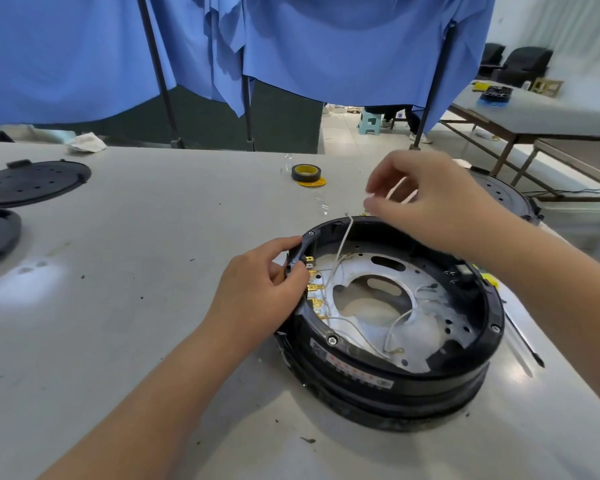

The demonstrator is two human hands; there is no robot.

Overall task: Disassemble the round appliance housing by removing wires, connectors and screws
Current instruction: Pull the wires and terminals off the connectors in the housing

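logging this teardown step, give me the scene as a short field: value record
housing: round black housing on the grey table, open side up
left hand: left hand grips the housing's left rim by the gold terminals
right hand: right hand raised over the far rim, pinching a white wire that runs down into the housing
other wires: loose white wire lying inside
screws: rim screw in place at the front
nearby: tape roll; screwdriver to the right; black lids at left

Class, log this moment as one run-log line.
left hand: grips housing rim | right hand: pinches white wire, lifting | screws: rim ones in
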